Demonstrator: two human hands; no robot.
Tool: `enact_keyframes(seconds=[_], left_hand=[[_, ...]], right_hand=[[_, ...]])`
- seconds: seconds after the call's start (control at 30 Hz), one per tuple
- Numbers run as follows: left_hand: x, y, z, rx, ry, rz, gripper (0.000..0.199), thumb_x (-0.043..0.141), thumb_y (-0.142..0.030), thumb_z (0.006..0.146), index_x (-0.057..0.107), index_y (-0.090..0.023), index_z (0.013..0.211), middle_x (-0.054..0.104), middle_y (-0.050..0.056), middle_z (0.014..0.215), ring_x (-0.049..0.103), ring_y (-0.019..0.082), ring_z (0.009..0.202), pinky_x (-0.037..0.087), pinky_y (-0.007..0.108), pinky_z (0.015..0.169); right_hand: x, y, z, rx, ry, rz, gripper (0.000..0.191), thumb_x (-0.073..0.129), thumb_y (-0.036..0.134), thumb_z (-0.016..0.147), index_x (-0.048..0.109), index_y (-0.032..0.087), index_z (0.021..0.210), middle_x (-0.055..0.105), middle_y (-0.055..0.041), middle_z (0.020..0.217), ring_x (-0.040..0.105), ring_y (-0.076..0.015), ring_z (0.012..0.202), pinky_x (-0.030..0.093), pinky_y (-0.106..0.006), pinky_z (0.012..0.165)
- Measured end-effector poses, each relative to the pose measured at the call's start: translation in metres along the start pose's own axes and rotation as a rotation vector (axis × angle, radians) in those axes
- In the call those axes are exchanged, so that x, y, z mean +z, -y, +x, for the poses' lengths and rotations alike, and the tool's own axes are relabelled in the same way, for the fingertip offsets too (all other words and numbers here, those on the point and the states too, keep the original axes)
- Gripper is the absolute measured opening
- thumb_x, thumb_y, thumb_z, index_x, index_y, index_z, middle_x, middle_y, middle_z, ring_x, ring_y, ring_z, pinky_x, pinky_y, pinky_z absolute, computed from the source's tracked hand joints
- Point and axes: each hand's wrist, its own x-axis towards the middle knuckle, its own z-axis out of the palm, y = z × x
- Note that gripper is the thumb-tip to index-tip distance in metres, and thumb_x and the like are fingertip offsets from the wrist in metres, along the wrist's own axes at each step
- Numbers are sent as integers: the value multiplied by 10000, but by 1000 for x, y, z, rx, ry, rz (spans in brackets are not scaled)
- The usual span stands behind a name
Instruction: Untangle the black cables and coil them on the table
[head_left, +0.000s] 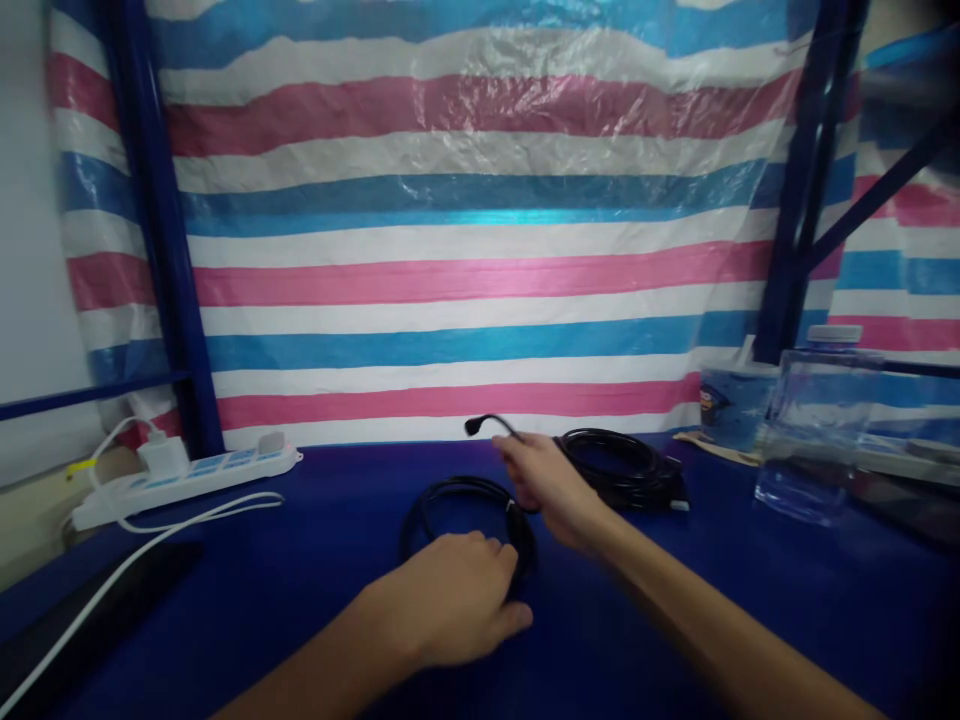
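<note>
A loosely looped black cable (466,484) lies on the dark blue tabletop in front of me. My left hand (454,595) is curled over the near right side of that loop, its thumb apart; the grip is partly hidden beneath the fingers. Farther back and to the right, my right hand (551,482) pinches the cable close to one end. The black plug (473,426) at that end sticks out leftward past the fingers, above the table. Just right of my right hand lies a second coiled black cable (626,462), with a light-coloured connector at its near right edge.
A white power strip (210,474) with an inserted charger (163,455) and white cord (112,570) lies left, near a dark flat object (97,610). On the right stand a clear bottle (814,430) and a cup (739,405). Striped sheeting (480,290) hangs behind.
</note>
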Motion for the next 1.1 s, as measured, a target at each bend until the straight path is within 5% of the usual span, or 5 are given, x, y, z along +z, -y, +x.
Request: enact_keyframes(seconds=[0.2, 0.37, 0.57, 0.8, 1.1], left_hand=[[12, -7, 6, 72, -126, 82, 330, 449, -308, 861, 613, -103, 1061, 649, 165, 1010, 604, 303, 933, 461, 416, 799], [-11, 3, 1, 277, -187, 263, 358, 662, -407, 710, 621, -128, 930, 621, 128, 1010, 551, 281, 982, 413, 393, 891], [-19, 10, -3, 140, -236, 230, 485, 664, -362, 655, 541, -162, 1080, 553, 119, 1150, 500, 294, 1038, 380, 415, 869], [-12, 20, 2, -39, 118, -170, 311, 553, -292, 680, 607, -180, 966, 650, 63, 846, 579, 196, 671, 399, 277, 564], [-29, 22, -5, 54, -105, -124, 149, 490, -211, 704, 633, -183, 737, 660, 52, 742, 556, 175, 612, 357, 254, 524]], right_hand=[[15, -13, -8, -303, 465, -365, 136, 539, 277, 820, 591, 175, 893, 591, -21, 834, 522, -126, 776, 400, -252, 711], [-15, -2, 3, -226, 626, -445, 508, 297, 515, 922, 625, 156, 776, 633, -41, 802, 558, -158, 780, 417, -306, 784], [-26, -6, 7, -44, 703, -319, 754, 160, 717, 833, 659, 155, 769, 647, -67, 774, 598, -174, 779, 442, -315, 793], [-27, 3, -1, -63, 610, -559, 739, 295, 747, 782, 593, 180, 1150, 657, -95, 939, 600, -200, 856, 439, -305, 783], [-14, 8, -16, -167, 768, -591, 820, 410, 644, 821, 157, 207, 1467, 571, -139, 1162, 557, -221, 990, 413, -335, 839]])
